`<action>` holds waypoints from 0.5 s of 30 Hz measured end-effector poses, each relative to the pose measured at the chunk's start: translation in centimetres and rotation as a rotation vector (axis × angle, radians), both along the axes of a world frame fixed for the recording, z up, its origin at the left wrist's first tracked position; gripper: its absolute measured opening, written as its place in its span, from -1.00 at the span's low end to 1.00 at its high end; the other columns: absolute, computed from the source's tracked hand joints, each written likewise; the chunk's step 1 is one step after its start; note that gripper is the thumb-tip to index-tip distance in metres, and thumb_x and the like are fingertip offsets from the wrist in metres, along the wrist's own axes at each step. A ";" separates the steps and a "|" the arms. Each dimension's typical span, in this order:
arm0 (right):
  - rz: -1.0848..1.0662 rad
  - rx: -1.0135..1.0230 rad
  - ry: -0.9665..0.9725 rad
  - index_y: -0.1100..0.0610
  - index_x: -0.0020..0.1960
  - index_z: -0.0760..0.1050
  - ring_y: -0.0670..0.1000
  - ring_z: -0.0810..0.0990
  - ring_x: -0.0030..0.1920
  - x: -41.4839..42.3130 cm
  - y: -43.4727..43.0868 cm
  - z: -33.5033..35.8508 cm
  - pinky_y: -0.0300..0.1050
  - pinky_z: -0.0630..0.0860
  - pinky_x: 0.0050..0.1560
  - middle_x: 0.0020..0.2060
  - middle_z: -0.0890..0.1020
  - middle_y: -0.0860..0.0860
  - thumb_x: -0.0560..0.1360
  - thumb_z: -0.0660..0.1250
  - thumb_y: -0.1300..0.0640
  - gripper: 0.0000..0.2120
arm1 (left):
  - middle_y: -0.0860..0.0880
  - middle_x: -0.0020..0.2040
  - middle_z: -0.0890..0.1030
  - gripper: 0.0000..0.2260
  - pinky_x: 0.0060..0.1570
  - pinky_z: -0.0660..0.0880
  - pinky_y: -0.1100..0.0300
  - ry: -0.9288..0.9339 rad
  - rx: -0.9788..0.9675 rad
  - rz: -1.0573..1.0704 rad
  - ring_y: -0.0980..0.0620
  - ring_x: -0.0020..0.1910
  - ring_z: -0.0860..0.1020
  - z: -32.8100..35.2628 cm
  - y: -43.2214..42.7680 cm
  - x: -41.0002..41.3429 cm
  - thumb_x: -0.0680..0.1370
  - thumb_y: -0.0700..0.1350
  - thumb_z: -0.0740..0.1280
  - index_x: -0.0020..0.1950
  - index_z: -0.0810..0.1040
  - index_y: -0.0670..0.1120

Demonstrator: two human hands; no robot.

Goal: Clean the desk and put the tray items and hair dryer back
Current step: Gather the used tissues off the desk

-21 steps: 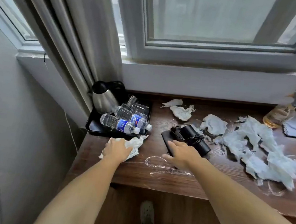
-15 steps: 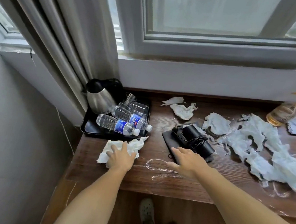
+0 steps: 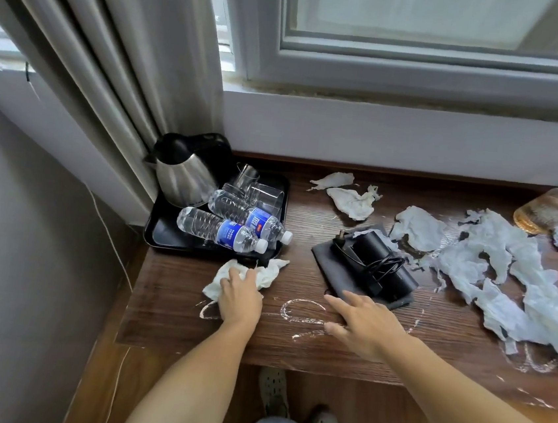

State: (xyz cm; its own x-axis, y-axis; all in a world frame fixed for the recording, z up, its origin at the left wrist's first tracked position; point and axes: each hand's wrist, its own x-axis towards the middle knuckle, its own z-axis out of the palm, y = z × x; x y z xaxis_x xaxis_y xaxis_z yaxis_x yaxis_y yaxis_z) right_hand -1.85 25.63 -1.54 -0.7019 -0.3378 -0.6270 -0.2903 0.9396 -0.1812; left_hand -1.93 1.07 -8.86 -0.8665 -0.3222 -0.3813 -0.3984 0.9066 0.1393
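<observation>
Left fingers (image 3: 229, 280): curled onto tissue wad (image 3: 269, 274), pressing it on surface (image 3: 175, 303)
Right fingers (image 3: 340, 302): spread, holding nothing, just beside pouch (image 3: 327, 261)
Hair dryer (image 3: 382, 260): lying on pouch, mid-surface
Tray (image 3: 164, 239): far left, carrying kettle (image 3: 182, 170), bottles (image 3: 220, 231), glasses (image 3: 265, 194)

Dark wood-grain surface (image 3: 291, 343), matt; shiny brushed-metal kettle (image 3: 184, 179); glossy black plastic tray (image 3: 164, 239); crumpled white paper tissue (image 3: 517, 288).
</observation>
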 end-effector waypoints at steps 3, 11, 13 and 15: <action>-0.015 0.006 0.006 -0.17 0.60 0.01 0.11 0.18 0.54 -0.4 -0.3 0.2 0.12 0.24 0.45 0.58 0.16 0.02 0.60 0.04 -0.32 -0.38 | -0.11 0.35 0.44 -0.70 0.11 0.51 0.03 0.073 0.080 0.004 -0.12 0.19 0.53 1.0 -0.1 -0.2 0.57 -0.06 0.33 0.31 0.51 -0.01; -0.097 -0.041 0.094 -0.09 0.60 0.07 0.13 0.29 0.47 -2.4 -1.3 1.7 0.10 0.32 0.36 0.52 0.27 0.02 0.62 0.05 -0.28 -0.39 | -0.01 -0.06 0.54 -0.86 -0.16 0.45 0.07 0.205 0.427 -0.012 -0.08 -0.11 0.51 4.2 1.4 -2.4 0.47 -0.01 0.35 -0.13 0.45 -0.05; -0.123 -0.047 0.125 -0.09 0.58 0.10 0.14 0.32 0.45 -3.0 -1.2 2.2 0.10 0.36 0.33 0.50 0.30 0.02 0.62 0.06 -0.26 -0.42 | -0.01 -0.13 0.56 -0.85 -0.19 0.47 0.08 0.220 0.489 -0.031 -0.06 -0.12 0.54 4.7 1.8 -3.5 0.45 0.00 0.37 -0.16 0.48 -0.04; -0.154 -0.061 0.161 -0.07 0.55 0.16 0.14 0.35 0.43 -3.5 -1.0 2.5 0.11 0.41 0.31 0.47 0.34 0.03 0.62 0.08 -0.23 -0.46 | 0.00 -0.16 0.56 -0.87 -0.23 0.44 0.10 0.235 0.516 -0.068 -0.03 -0.14 0.54 5.4 2.3 -4.7 0.45 0.01 0.37 -0.16 0.49 -0.01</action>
State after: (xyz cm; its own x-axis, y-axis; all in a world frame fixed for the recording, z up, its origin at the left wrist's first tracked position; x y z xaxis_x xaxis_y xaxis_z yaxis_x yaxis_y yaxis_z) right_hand -5.34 24.65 0.96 -0.8374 -0.2534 -0.4843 -0.1746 0.9636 -0.2022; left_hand -6.63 3.33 -3.51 -0.9593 -0.0860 -0.2688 -0.2463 0.7201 0.6487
